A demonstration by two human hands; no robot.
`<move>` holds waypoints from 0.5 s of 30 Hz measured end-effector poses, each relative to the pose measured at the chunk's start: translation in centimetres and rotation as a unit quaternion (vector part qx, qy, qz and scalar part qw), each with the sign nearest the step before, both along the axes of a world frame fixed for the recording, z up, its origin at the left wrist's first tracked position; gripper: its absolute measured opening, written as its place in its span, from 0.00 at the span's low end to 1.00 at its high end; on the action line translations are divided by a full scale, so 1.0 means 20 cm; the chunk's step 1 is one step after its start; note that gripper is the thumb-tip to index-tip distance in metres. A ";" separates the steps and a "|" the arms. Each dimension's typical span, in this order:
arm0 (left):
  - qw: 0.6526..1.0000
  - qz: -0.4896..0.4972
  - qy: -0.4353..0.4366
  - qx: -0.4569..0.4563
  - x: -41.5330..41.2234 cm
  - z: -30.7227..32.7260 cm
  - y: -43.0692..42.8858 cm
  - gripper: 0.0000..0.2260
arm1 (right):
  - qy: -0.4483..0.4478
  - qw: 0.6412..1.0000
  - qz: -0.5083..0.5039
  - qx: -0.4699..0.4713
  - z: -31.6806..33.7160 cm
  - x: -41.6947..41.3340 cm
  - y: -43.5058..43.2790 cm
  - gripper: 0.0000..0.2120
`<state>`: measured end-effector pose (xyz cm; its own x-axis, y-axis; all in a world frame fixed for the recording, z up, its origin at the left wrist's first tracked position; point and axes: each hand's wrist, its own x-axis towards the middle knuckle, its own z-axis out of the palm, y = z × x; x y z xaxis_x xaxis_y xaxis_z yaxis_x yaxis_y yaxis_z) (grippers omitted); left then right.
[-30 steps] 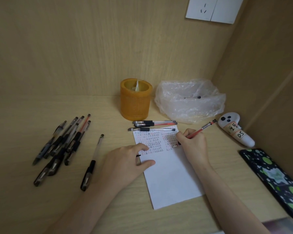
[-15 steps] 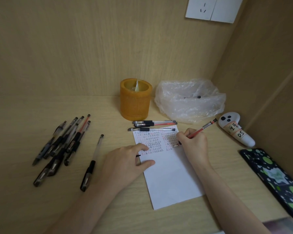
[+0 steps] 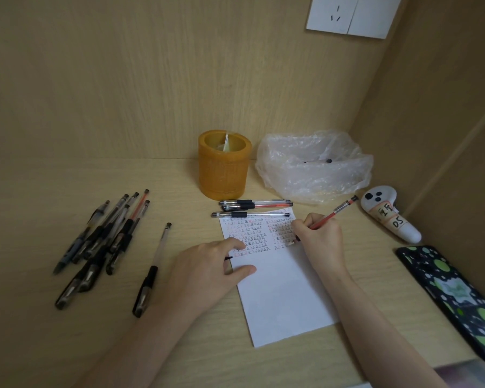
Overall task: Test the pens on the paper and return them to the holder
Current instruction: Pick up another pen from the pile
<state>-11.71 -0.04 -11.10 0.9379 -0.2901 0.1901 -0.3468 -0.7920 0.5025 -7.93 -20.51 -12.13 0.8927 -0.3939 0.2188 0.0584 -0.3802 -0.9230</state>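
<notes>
A white sheet of paper point(image 3: 280, 298) lies on the wooden desk, its upper part filled with rows of small red and black marks. My right hand point(image 3: 319, 242) grips a red pen point(image 3: 338, 212) with its tip down on the paper's right side. My left hand point(image 3: 207, 270) rests flat on the paper's left edge, with a small dark piece showing under the fingers. An orange cylindrical holder point(image 3: 224, 166) stands behind the paper. Three pens point(image 3: 252, 207) lie at the paper's top edge. A pile of several pens point(image 3: 101, 236) and a single pen point(image 3: 151, 271) lie to the left.
A crumpled clear plastic bag point(image 3: 314, 169) sits right of the holder. A white controller point(image 3: 389, 217) and a phone in a dark case with green spots point(image 3: 454, 298) lie at the right. Wooden walls close the back and right side.
My right hand with the red pen has shifted very slightly on the paper. My left hand and everything else stay in place.
</notes>
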 end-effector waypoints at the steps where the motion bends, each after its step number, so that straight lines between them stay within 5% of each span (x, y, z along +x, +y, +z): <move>1: 1.000 0.000 0.000 0.000 0.00 0.00 0.00 0.18 | 0.000 1.000 -0.001 0.001 0.00 0.00 0.00 0.13; 15: 1.000 -0.001 -0.004 -0.005 0.00 0.00 0.00 0.18 | -0.009 1.000 -0.005 -0.002 0.00 0.00 0.00 0.13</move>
<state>-11.72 -0.05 -11.17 0.9359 -0.2893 0.2011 -0.3521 -0.7860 0.5082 -7.96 -20.46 -12.10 0.8845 -0.4018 0.2370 0.0715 -0.3852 -0.9201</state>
